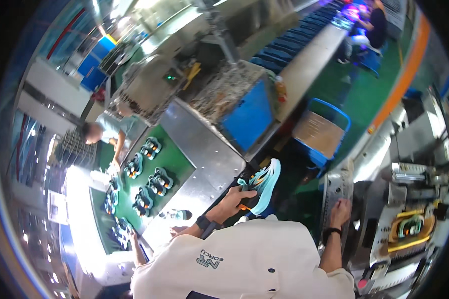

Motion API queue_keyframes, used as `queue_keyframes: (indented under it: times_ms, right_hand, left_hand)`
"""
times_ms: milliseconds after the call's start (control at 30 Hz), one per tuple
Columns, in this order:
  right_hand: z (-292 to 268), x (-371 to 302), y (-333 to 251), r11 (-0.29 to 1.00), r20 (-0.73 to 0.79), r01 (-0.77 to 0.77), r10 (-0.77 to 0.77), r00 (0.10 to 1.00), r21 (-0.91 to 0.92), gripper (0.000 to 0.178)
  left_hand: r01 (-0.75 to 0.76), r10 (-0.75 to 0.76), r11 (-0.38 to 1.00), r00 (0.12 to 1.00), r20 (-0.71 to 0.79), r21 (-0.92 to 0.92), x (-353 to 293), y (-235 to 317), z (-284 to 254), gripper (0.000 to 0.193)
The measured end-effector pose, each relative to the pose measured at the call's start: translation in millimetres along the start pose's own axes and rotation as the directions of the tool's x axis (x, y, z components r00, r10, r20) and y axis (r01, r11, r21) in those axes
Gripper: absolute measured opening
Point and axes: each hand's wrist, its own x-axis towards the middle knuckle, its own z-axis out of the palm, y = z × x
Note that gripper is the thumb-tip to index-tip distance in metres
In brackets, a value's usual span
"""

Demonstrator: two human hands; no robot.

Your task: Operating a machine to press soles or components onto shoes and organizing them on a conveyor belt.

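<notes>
The left hand (230, 201) grasps a pale-turquoise, thick-soled sports shoe (270, 185), just right of the green-topped metal counter (207, 155). The right hand (339, 212) looks curled beside the grey metal machine (337, 185); whether it grips anything, I cannot tell. Likely a handling step; the next move calls for steady support.

One fisheye view, worn on the head; looks steeply down, and ahead, over the wearer's pale shirt (244, 254); left hand (230, 203) and right hand (340, 212) close below; green belt (174, 154) farther off, left; seated person (377, 27) far back, upper right; straight edges bowed toward dark rim.
</notes>
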Motion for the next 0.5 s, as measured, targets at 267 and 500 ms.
queue_keyframes:
  times_ms: [267, 500]
  right_hand:
    - [4, 39, 6, 0.997, -0.111, 0.007, 0.001, 0.994, 0.073, 0.017]
    - [-116, 246, -301, 0.775, -0.304, 0.589, -0.518, 0.799, 0.227, 0.014]
  left_hand:
    - [0.247, -0.633, 0.313, 0.774, -0.008, -0.917, -32, -137, -36, 0.041]
    - [0.151, -0.922, 0.172, 0.372, -0.105, -0.974, -29, -320, -90, 0.030]
